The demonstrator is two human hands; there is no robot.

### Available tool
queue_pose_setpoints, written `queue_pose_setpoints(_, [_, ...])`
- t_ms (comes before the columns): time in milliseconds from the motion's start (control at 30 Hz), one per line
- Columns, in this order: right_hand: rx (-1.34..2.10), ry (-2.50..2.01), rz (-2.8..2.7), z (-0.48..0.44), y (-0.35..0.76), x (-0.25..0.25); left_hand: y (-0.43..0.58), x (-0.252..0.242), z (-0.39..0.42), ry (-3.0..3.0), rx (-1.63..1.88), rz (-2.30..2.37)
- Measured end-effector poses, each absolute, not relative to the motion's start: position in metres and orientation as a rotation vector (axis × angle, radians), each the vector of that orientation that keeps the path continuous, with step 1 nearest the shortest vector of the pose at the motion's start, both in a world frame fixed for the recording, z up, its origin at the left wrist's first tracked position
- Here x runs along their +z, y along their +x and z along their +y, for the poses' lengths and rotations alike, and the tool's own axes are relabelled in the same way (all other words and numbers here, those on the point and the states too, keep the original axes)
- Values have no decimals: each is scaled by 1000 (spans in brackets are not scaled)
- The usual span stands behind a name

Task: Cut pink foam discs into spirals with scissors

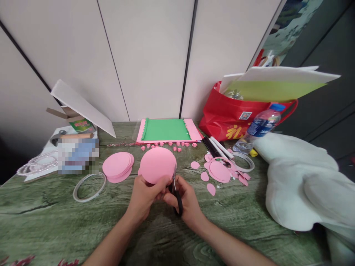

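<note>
One pink circle (pixel 158 164) is extending above our left hand (pixel 144 194), pinched at its lower edge mid-frame, our right hand (pixel 186 198) gripping scissors (pixel 178 197) alongside.

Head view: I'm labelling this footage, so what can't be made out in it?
In the head view:
Left hand: some fingers hidden beneath the pink paper.
Scissors: part of the handles hidden by the right hand.
Red bag: lower contents hidden by its own front.
Item at left: detail lost behind pixel blocks.
Red scraps: cut off by the bottom edge.
</note>
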State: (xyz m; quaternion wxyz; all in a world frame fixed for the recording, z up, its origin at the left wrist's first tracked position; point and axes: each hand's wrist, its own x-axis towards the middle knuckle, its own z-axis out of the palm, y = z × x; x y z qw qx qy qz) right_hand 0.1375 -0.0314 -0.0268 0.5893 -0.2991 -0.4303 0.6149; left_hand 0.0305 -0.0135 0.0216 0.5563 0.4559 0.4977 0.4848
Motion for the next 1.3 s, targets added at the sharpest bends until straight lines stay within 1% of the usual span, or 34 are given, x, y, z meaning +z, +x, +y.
queue_pose_setpoints(167, [1388,-780,-1047,-31,139,-24,31,20,-13,1061,1135,1150])
queue_pose_setpoints(333, [1408,-750,-1048,-32,137,-22,30,18,-13,1075,1118,1105])
queue_pose_setpoints(767, [1404,-701,-1019,-30,138,-28,29,15,-12,1128,1087,1159])
queue_pose_setpoints(1133, [1443,-676,-977,-32,137,-22,29,18,-12,1074,1110,1167])
queue_pose_setpoints(1300, [1397,-742,-989,-32,138,-20,28,18,-11,1088,1127,1157])
